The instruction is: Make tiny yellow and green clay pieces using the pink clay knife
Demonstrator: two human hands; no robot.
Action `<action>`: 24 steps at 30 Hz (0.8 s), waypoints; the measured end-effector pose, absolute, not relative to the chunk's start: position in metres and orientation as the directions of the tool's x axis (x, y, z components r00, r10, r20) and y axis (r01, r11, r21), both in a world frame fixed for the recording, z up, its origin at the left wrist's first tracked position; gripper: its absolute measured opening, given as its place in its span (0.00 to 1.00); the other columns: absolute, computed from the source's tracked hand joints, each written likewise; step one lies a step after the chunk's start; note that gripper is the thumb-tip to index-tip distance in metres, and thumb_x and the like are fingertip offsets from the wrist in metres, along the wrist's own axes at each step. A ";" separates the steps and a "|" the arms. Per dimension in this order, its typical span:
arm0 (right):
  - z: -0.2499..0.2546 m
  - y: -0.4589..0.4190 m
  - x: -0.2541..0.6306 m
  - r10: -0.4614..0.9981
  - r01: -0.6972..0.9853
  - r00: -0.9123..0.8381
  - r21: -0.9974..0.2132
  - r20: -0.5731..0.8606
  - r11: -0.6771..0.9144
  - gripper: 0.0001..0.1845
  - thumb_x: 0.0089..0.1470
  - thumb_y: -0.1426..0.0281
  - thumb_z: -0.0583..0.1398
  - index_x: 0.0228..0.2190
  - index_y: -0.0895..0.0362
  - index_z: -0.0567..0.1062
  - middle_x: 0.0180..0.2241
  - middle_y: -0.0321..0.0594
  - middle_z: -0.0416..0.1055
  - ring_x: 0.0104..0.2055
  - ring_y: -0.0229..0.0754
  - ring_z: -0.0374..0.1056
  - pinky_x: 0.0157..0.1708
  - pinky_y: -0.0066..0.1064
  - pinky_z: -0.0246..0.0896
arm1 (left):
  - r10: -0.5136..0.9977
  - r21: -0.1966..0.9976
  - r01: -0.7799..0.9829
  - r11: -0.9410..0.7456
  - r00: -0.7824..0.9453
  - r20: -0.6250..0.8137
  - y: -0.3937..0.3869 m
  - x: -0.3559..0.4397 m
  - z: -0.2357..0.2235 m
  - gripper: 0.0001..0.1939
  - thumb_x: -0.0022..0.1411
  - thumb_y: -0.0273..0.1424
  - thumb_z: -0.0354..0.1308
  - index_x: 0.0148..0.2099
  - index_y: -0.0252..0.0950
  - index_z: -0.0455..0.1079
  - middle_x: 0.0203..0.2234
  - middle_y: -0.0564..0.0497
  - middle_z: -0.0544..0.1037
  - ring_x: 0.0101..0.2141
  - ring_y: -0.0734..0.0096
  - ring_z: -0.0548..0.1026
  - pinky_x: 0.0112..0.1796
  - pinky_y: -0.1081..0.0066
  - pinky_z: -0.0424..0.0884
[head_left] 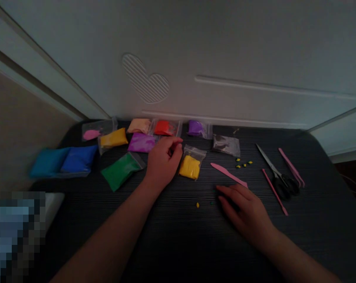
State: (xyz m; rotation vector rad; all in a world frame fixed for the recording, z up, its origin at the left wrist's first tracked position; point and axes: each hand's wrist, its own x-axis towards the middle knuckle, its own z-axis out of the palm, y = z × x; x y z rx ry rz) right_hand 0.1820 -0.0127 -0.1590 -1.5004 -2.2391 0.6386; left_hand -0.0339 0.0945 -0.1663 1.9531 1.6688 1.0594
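My left hand (164,162) rests on the dark table between a bag of purple clay (142,142) and a small zip bag of yellow clay (190,166). Its fingers are loosely bent with a gap at the thumb, and nothing shows in them. Lower right, my right hand (246,208) has thumb and forefinger apart, with nothing visible between them. Just left of its fingertips lie a tiny green bit (211,203) and a small yellow piece (197,205). A pink plastic clay knife (228,174) lies just above this hand.
Several small yellow-and-green pieces (244,165) lie right of the knife. Beyond are scissors (274,169), a thin pink tool (274,192) and pink tweezers (291,167). More clay bags, including green (121,171) and blue (78,159), spread left. A white panel (225,47) stands behind the table.
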 end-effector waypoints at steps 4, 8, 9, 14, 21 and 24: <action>-0.159 -0.010 0.181 0.935 0.772 -0.352 -0.552 0.040 0.314 0.14 0.53 0.71 0.53 0.43 0.54 0.67 0.35 0.39 0.67 0.37 0.38 0.63 0.38 0.32 0.60 | 0.952 0.683 0.690 -0.238 0.027 0.305 0.095 -0.034 -0.167 0.09 0.56 0.30 0.49 0.39 0.35 0.67 0.31 0.52 0.72 0.29 0.75 0.69 0.31 0.73 0.65; -0.160 -0.007 0.179 0.939 0.785 -0.344 -0.541 0.026 0.302 0.13 0.53 0.69 0.52 0.41 0.53 0.68 0.36 0.38 0.67 0.38 0.39 0.63 0.39 0.34 0.59 | 0.957 0.689 0.693 -0.214 0.008 0.289 0.096 -0.035 -0.168 0.10 0.56 0.31 0.49 0.39 0.35 0.67 0.31 0.52 0.73 0.29 0.75 0.69 0.31 0.73 0.65; -0.160 -0.007 0.178 0.939 0.788 -0.343 -0.537 0.022 0.301 0.12 0.53 0.68 0.52 0.41 0.53 0.68 0.36 0.38 0.67 0.38 0.39 0.63 0.39 0.34 0.59 | 0.958 0.690 0.693 -0.208 0.003 0.287 0.096 -0.035 -0.168 0.10 0.56 0.31 0.49 0.39 0.35 0.67 0.31 0.52 0.72 0.29 0.75 0.69 0.31 0.73 0.65; -0.159 -0.005 0.177 0.946 0.785 -0.323 -0.553 0.019 0.279 0.12 0.53 0.68 0.52 0.40 0.53 0.69 0.36 0.37 0.67 0.38 0.39 0.63 0.40 0.33 0.59 | 0.964 0.692 0.686 -0.226 0.057 0.258 0.094 -0.034 -0.166 0.11 0.56 0.33 0.50 0.40 0.36 0.67 0.30 0.53 0.71 0.28 0.75 0.68 0.29 0.73 0.65; -0.158 -0.003 0.177 0.948 0.786 -0.319 -0.551 0.024 0.278 0.11 0.53 0.69 0.51 0.39 0.53 0.69 0.36 0.36 0.68 0.38 0.38 0.63 0.40 0.32 0.59 | 0.965 0.648 0.715 -0.263 0.184 0.189 0.095 -0.032 -0.165 0.12 0.55 0.33 0.49 0.43 0.37 0.65 0.28 0.53 0.70 0.28 0.74 0.68 0.29 0.73 0.64; -0.159 -0.002 0.177 0.946 0.791 -0.324 -0.538 0.034 0.290 0.11 0.53 0.68 0.52 0.38 0.53 0.69 0.36 0.36 0.68 0.39 0.39 0.63 0.41 0.32 0.58 | 0.964 0.605 0.751 -0.264 0.187 0.188 0.092 -0.030 -0.164 0.15 0.56 0.36 0.49 0.45 0.36 0.61 0.29 0.52 0.69 0.29 0.72 0.67 0.30 0.71 0.64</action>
